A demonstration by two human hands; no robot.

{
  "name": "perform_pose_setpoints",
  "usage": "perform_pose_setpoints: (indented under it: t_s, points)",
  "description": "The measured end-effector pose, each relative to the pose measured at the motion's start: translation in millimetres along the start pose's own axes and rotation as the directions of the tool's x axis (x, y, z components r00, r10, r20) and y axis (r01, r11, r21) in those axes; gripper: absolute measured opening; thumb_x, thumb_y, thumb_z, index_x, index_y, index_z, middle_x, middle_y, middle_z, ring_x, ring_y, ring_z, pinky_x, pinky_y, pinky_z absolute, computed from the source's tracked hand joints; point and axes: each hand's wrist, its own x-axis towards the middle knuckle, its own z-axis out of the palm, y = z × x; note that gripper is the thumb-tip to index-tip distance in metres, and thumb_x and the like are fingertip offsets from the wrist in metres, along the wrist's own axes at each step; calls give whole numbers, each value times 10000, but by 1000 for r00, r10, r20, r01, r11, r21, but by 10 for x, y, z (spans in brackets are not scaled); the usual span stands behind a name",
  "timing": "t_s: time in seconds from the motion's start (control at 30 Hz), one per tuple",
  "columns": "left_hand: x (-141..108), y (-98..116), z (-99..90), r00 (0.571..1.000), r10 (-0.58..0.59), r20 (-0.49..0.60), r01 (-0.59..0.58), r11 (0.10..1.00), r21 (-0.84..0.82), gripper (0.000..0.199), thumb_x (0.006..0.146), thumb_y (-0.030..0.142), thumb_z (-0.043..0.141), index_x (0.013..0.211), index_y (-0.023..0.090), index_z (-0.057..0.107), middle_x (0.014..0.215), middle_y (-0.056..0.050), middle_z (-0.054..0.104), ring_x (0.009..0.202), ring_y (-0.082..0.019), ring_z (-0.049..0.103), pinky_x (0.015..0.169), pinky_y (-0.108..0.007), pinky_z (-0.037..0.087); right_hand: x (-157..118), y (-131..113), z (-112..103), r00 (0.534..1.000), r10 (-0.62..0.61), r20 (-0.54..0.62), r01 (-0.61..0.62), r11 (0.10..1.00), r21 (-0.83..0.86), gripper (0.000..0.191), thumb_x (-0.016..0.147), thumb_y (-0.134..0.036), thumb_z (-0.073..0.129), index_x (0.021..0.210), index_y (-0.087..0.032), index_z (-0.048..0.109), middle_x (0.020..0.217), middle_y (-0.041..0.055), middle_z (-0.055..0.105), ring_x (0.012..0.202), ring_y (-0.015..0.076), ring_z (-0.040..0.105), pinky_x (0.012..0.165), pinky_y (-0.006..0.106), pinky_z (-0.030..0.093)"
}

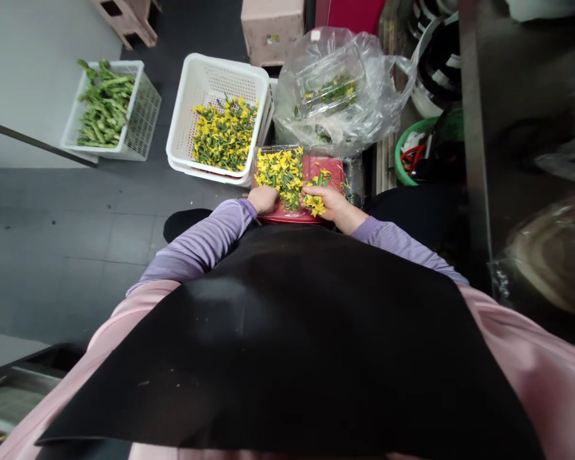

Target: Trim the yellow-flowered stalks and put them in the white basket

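My right hand (333, 204) is closed on a small bunch of yellow flowers (316, 203) with green stems, over the right part of a red tray (333, 167). At the left side of a clear plastic box (294, 207) heaped with similar yellow flowers (278, 167), my left hand (264, 199) is curled. Its fingertips are hidden at the edge of the flowers, and I cannot make out what they hold. Beneath the box, part of the red tray shows. Another clear plastic box (353, 179) lies close to the right of the tray.
A white basket (182, 128) with more yellow flowers stands ahead-left. Beside it is a clear plastic bag (378, 121) containing clear boxes. A basket (146, 121) of thick green stems stands far left. At right are a green basket (402, 163) and a metal counter edge (474, 128).
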Motion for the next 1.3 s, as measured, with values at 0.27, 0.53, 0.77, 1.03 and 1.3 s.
perform_pose_setpoints:
  t_s: [0.27, 0.53, 0.77, 1.03, 1.3]
  points:
    - [21, -144, 45, 981, -10, -195, -125, 737, -664, 98, 763, 165, 718, 671, 164, 682, 521, 30, 584, 504, -93, 522, 584, -233, 422, -82, -2, 154, 996, -51, -80, 44, 995, -88, 176, 711, -135, 828, 787, -190, 678, 663, 19, 701, 769, 234, 710, 962, 479, 588]
    - [-162, -116, -160, 995, -31, -97, -86, 253, -964, 283, 850, 314, 765, 668, 180, 595, 502, 21, 546, 399, -66, 417, 458, -239, 339, -121, 19, 266, 983, -178, -34, 169, 969, -180, 332, 597, -168, 906, 886, -179, 742, 856, 32, 792, 1039, 262, 740, 1080, 483, 526]
    - [-192, 79, -116, 911, -108, -399, -315, 443, -839, 146, 859, 192, 628, 717, 178, 596, 515, 54, 521, 505, -86, 485, 547, -223, 392, -126, 32, 322, 978, -207, -16, 201, 964, -173, 397, 589, -229, 948, 931, -184, 752, 950, 48, 814, 1107, 267, 738, 1114, 479, 514]
    - [-284, 125, -164, 898, -47, -438, -355, 509, -784, 69, 774, 141, 649, 707, 153, 645, 582, 26, 588, 571, -89, 514, 601, -225, 426, -60, 26, 287, 972, -218, -88, 211, 975, -73, 294, 695, -297, 901, 904, -205, 716, 864, 19, 785, 1000, 222, 749, 1034, 410, 565]
    - [-220, -147, -108, 958, -81, -276, -135, 721, -680, 302, 935, 324, 617, 699, 150, 690, 551, -36, 585, 534, -128, 552, 579, -261, 440, -29, -42, 232, 996, -72, -54, 66, 993, -96, 119, 822, -288, 775, 852, -198, 702, 775, 31, 739, 830, 225, 730, 876, 421, 613]
